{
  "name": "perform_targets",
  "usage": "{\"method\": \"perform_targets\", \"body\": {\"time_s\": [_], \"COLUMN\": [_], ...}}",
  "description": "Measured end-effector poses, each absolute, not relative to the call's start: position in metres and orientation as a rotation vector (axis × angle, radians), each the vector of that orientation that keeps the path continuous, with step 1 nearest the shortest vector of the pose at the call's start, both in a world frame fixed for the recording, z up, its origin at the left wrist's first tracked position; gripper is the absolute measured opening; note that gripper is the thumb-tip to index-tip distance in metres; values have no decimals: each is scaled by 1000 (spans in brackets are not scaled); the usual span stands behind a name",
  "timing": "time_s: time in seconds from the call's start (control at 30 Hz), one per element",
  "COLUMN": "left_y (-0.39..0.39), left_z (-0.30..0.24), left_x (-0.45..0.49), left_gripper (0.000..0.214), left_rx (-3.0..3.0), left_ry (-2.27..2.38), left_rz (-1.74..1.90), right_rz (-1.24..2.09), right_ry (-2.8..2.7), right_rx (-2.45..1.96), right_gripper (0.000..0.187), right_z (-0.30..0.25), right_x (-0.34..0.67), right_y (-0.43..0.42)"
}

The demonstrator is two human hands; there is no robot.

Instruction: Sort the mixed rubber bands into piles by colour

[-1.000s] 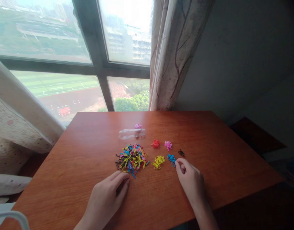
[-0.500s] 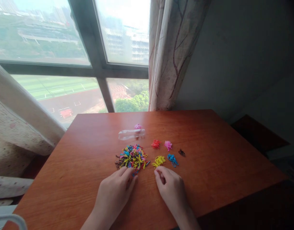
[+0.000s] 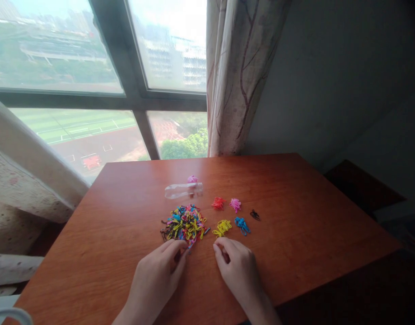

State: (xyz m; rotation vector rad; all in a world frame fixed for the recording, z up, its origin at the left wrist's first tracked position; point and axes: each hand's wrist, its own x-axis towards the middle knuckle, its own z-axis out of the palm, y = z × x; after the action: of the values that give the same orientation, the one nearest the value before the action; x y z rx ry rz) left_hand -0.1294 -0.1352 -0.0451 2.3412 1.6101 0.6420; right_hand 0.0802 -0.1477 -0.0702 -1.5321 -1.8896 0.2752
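A heap of small mixed-colour loops (image 3: 185, 223), thin like bands or pins, lies in front of my hands. My left hand (image 3: 160, 268) is closed in a pinch at its near edge, with a pink and blue loop (image 3: 191, 245) at the fingertips. Pinched together too, my right hand (image 3: 236, 264) sits just below a yellow pile (image 3: 222, 228); whatever its fingers hold is hidden. Beside that pile is a blue pile (image 3: 242, 225). Farther back are a red pile (image 3: 218, 203), a pink pile (image 3: 235, 204) and a few black loops (image 3: 254, 215).
Behind the heap a clear plastic bottle (image 3: 180, 191) lies on its side, with a pink object (image 3: 192, 179) just beyond it. The wooden table (image 3: 305, 216) meets a window and curtain (image 3: 229, 113) at the back. A white curved object (image 3: 14, 313) is at lower left.
My left hand has drawn slightly back toward me, and a pink and blue loop now shows at its fingertips. The right hand keeps its pinch near the yellow pile. The view has shifted slightly.
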Motion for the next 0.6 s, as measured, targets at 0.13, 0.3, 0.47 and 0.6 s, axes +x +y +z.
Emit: {"method": "perform_targets", "body": {"time_s": [0.13, 0.3, 0.47, 0.6], "left_y": [-136, -125, -101, -91], "left_z": [-46, -37, -18, -10], "left_x": [-133, -130, -116, -108], "left_gripper": [14, 16, 18, 17], "left_rx": [2236, 2252, 2340, 2340], "left_ry": [1562, 1523, 1499, 1458], "left_rz": [733, 717, 639, 643], "right_rz": [314, 332, 334, 369], "right_ry": [-1909, -1936, -1950, -1899], "right_rx": [-1545, -1543, -1530, -1511], "right_gripper": [19, 19, 20, 17], "right_z": [-69, -66, -66, -68], "right_x": [79, 78, 78, 78], "right_y": [-148, -148, -148, -147]}}
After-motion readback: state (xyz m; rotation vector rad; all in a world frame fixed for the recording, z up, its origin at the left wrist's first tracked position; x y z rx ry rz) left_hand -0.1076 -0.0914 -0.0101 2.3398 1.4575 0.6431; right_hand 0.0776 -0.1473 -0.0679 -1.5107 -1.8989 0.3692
